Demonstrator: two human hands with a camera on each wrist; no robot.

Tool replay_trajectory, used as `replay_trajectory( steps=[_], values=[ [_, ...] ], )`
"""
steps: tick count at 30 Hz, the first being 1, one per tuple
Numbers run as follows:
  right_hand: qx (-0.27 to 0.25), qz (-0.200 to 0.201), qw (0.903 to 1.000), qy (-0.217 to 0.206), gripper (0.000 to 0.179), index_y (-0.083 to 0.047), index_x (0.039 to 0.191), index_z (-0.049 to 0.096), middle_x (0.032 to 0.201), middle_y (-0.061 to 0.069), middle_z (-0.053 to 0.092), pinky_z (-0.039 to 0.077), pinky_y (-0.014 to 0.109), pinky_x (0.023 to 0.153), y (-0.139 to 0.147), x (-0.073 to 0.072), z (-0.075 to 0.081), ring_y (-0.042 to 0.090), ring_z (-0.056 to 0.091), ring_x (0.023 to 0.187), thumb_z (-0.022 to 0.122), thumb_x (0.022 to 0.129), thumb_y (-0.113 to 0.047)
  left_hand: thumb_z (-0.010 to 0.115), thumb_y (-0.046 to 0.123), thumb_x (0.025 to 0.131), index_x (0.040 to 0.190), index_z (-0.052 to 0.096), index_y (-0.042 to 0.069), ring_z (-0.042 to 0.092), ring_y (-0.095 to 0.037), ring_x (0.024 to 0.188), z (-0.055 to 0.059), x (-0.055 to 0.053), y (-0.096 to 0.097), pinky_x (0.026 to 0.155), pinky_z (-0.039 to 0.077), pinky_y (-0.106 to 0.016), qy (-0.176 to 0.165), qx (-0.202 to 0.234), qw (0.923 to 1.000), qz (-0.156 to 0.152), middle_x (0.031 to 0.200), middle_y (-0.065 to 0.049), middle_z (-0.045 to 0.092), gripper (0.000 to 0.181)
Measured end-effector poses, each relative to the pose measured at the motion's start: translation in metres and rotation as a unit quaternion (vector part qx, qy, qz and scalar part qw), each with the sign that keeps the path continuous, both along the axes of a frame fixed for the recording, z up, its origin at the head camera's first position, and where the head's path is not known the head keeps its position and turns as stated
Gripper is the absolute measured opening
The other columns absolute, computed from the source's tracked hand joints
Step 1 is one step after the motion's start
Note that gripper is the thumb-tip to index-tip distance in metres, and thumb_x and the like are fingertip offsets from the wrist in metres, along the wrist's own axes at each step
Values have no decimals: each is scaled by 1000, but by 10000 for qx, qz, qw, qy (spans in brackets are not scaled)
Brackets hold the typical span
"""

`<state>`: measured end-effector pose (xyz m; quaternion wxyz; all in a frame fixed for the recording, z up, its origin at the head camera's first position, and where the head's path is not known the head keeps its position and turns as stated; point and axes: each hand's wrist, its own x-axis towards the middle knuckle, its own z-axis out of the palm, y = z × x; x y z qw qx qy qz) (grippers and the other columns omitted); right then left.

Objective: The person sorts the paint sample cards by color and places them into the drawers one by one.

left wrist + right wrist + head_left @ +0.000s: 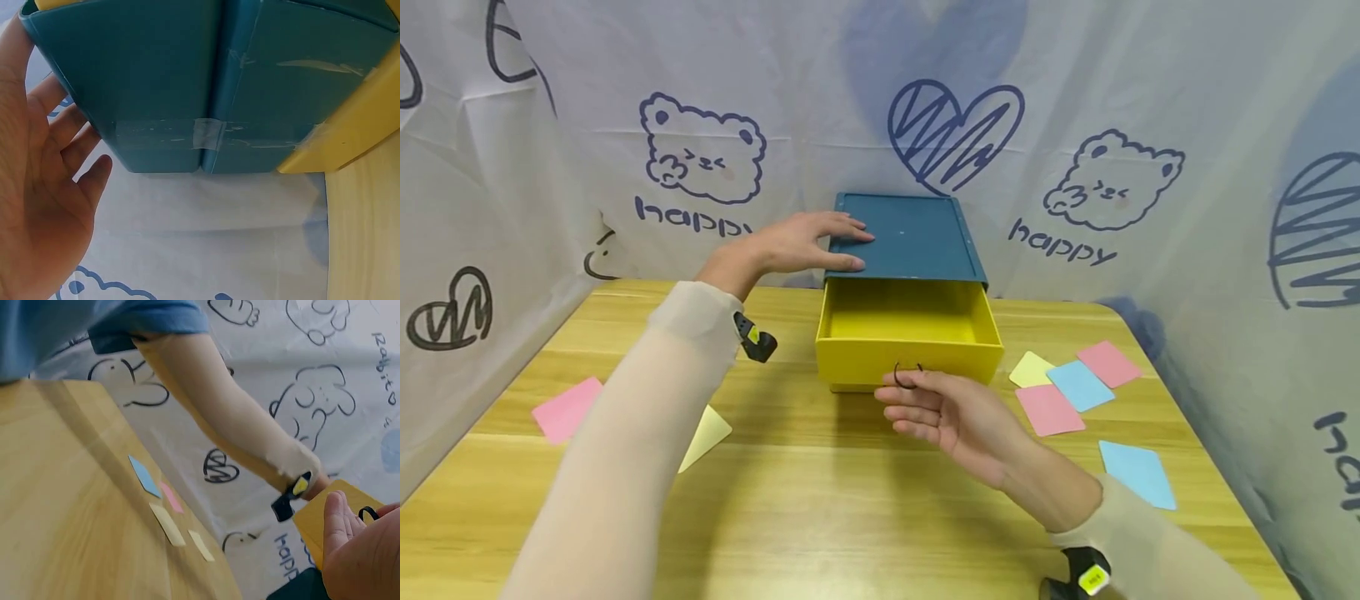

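A small blue-green cabinet (pixel 910 233) stands at the back of the table, its yellow drawer (pixel 880 360) pulled well out. The part of the drawer's inside that shows holds nothing. On the cabinet's top left edge rests my left hand (pixel 805 242), fingers stretched over the lid and thumb near the front corner. The left wrist view shows this hand (pixel 53 169) along the cabinet's taped side (pixel 162 94). At the drawer front, my right hand (pixel 958 421) holds a black ring pull (pixel 897 377) by thumb and forefinger, palm turned inward; the other fingers are loosely bent below.
Pink, blue and yellow cards (pixel 1051 410) lie on the wooden table (pixel 790 517) to the right, with a separate blue card (pixel 1138 475) nearer. At left are a pink card (pixel 567 410) and a yellow card (pixel 706 437), partly behind my sleeve. A printed white curtain (pixel 820 100) hangs behind.
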<state>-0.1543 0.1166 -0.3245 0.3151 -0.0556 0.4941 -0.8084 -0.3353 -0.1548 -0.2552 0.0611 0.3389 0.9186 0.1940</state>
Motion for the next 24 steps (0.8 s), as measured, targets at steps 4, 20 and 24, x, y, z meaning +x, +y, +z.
replay_trajectory(
  steps=[4, 20, 24],
  values=[
    [-11, 201, 9998, -42, 45, 6, 136, 48, 123, 16, 64, 52, 33, 92, 4, 12, -2, 23, 66, 103, 54, 102, -23, 59, 60, 90, 147, 47, 26, 15, -21, 148, 2, 1, 1, 117, 15, -53, -43, -72, 10000, -16, 158, 2, 28, 67],
    [-464, 1567, 9810, 1042, 37, 4, 127, 59, 115, 13, 68, 52, 37, 94, 45, 20, -15, 23, 67, 103, 34, 108, -17, 59, 66, 87, 147, 46, 30, 14, -20, 148, 8, 0, 3, 117, 16, -54, -106, -326, 9994, 19, 158, 6, 28, 72],
    [-148, 1631, 9734, 1599, 38, 7, 128, 56, 119, 17, 65, 50, 43, 95, 70, 15, -15, 25, 64, 107, 30, 108, -11, 58, 65, 88, 148, 45, 30, 13, -19, 148, 7, 1, 2, 117, 15, -52, -65, -366, 9993, 12, 158, 7, 27, 71]
  ],
)
